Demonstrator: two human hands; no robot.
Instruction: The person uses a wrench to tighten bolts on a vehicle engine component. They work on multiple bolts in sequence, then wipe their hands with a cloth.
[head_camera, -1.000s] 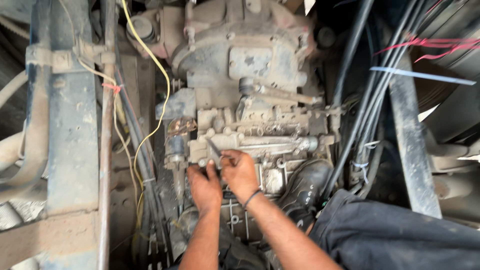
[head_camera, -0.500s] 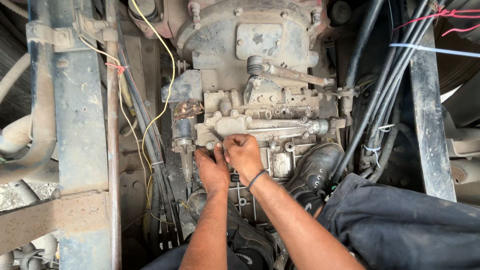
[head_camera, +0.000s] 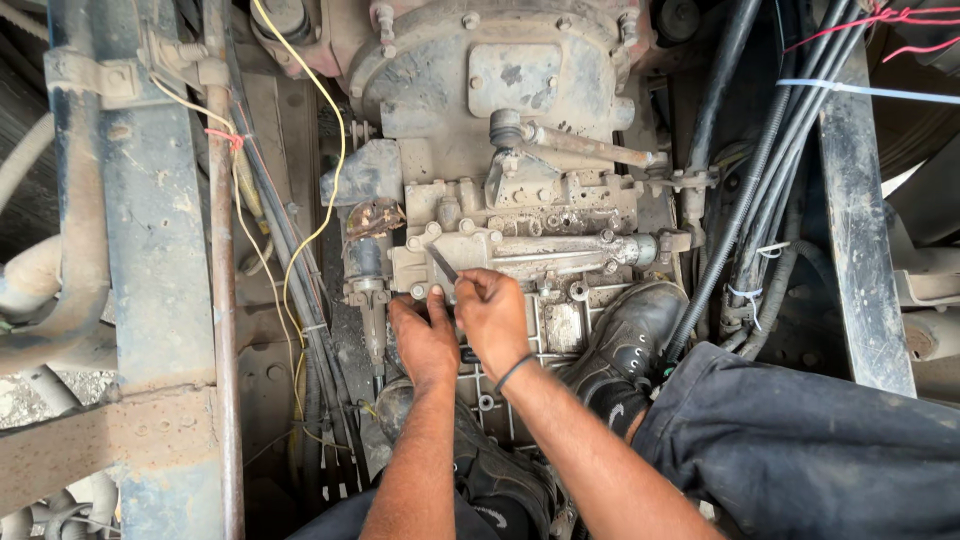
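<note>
I look down on a dirty grey gearbox housing (head_camera: 500, 90) between the rails of a vehicle frame. My right hand (head_camera: 492, 315) pinches a thin dark metal tool (head_camera: 443, 265) whose tip rests on the light-coloured cover plate (head_camera: 520, 250) with its row of bolts. My left hand (head_camera: 425, 340) lies just beside it, fingers on the plate's lower edge near a bolt. A black band circles my right wrist. Whether the left fingers grip anything is hidden.
A rusty blue frame rail (head_camera: 150, 250) runs down the left with a yellow wire (head_camera: 325, 200) and cable bundle. Thick black hoses (head_camera: 770, 170) hang on the right. My black boots (head_camera: 625, 340) stand on the housing beside my dark trouser leg (head_camera: 800, 440).
The view has shifted so the gearbox sits higher and larger. Both hands stay at the cover plate, with the tool still held against it.
</note>
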